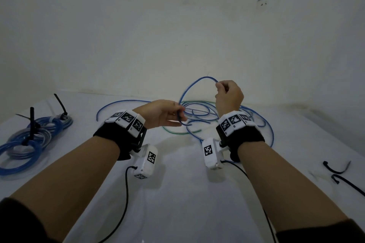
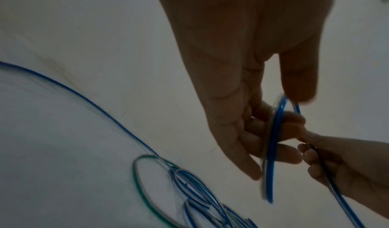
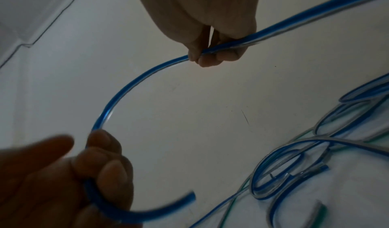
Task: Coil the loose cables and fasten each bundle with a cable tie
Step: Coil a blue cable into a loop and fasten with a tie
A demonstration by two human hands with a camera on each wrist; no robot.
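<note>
A thin blue cable [image 1: 189, 87] arcs up off the white table [image 1: 177, 193] between both hands. My left hand [image 1: 178, 117] grips it near its free end, which curls out below the fingers [image 3: 147, 214]. My right hand [image 1: 220, 87] is higher and farther back and pinches the same cable [image 3: 118, 98] at the top of the arc. In the left wrist view the blue cable [image 2: 273, 148] runs across my curled left fingers [image 2: 280, 156]. More loose blue cable [image 1: 262, 122] and a green cable [image 1: 173, 132] lie tangled on the table behind the hands.
Coiled blue bundles [image 1: 29, 142] fastened with black cable ties [image 1: 31, 124] lie at the left of the table. Loose black cable ties [image 1: 336, 169] lie at the right near the edge. A white wall [image 1: 177, 25] stands close behind.
</note>
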